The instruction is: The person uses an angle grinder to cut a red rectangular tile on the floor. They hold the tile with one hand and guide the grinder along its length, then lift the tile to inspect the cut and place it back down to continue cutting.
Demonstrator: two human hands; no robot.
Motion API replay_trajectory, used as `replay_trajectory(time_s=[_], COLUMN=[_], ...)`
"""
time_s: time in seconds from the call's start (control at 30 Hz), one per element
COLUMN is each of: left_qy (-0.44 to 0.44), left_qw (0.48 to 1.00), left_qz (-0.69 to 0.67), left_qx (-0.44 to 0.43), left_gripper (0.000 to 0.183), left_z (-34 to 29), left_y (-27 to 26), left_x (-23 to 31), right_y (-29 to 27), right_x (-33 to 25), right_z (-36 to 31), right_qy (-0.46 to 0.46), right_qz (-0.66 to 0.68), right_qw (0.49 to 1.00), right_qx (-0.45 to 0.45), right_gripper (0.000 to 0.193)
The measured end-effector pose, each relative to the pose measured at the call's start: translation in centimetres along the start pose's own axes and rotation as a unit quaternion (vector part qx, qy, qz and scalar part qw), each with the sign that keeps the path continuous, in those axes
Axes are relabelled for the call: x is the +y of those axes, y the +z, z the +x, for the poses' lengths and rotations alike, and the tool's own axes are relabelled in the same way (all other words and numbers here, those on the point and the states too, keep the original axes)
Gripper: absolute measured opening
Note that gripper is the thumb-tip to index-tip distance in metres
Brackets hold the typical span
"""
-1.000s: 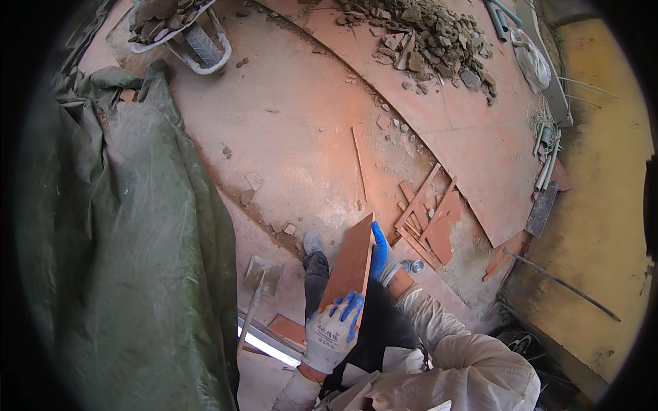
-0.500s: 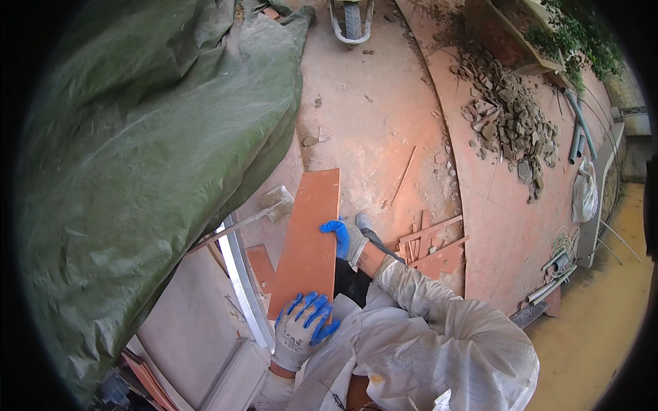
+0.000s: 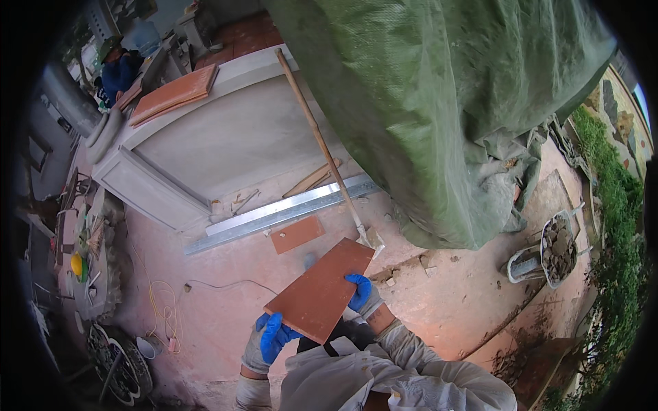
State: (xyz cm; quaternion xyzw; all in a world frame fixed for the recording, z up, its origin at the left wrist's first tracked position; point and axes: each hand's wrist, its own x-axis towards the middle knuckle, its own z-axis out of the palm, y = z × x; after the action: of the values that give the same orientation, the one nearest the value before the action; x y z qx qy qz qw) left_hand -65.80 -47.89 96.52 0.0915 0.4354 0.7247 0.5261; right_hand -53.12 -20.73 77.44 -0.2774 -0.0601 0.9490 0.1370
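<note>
Spanning both hands: flat rectangular red-brown tile [image 3: 322,291], held tilted before torso, above dusty pink floor [image 3: 226,301]. Lower-left edge gripped by left hand [image 3: 269,340] in white-and-blue coated glove; fingers bent, pressed close together against tile. Right edge gripped by right hand [image 3: 363,294] in matching glove; fingers curled onto tile. Finger positions beneath tile hidden, cannot be told. Second red-brown rectangular tile [image 3: 297,235] laid beyond, beside long silvery metal channel [image 3: 274,219]. Wooden-handled shovel [image 3: 319,133] propped near draped green tarpaulin [image 3: 425,137]. Metal wheelbarrow [image 3: 526,269] loaded with grey rubble [image 3: 559,250].
</note>
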Motion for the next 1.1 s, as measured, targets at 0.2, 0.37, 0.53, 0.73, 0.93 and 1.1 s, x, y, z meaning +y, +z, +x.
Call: replay_trajectory(time_s=[0.2,0.37,0.53,0.73,0.93,1.1], left_qy=[0.095,0.113,-0.005,0.078,0.138,0.161], left_qw=[0.963,0.949,0.962,0.984,0.987,0.986], left_qz=[-0.168,-0.188,-0.129,-0.135,0.054,0.030], left_qx=[0.187,0.227,0.239,0.086,0.068,0.040], left_gripper=[0.067,0.068,0.062,0.062,0.065,0.067], left_z=[-0.7,4.0,11.5,21.4,28.4,31.9], left_y=[-6.6,-13.4,-20.2,-21.6,-17.1,-15.1], left_x=[-0.6,1.8,3.4,10.8,19.6,21.1], right_y=[9.8,20.3,29.1,35.2,37.9,35.9], right_x=[2.4,1.1,-3.6,-12.2,-35.6,-51.8], right_z=[8.0,14.6,20.8,23.0,20.9,12.7], right_qy=[0.130,0.092,0.015,-0.068,-0.313,-0.461], right_qz=[-0.122,-0.154,-0.222,-0.249,-0.383,-0.447], right_qw=[0.984,0.983,0.974,0.962,0.869,0.724], right_qx=[0.024,0.025,-0.028,-0.093,-0.002,0.252], right_gripper=[0.048,0.046,0.055,0.050,0.061,0.062])
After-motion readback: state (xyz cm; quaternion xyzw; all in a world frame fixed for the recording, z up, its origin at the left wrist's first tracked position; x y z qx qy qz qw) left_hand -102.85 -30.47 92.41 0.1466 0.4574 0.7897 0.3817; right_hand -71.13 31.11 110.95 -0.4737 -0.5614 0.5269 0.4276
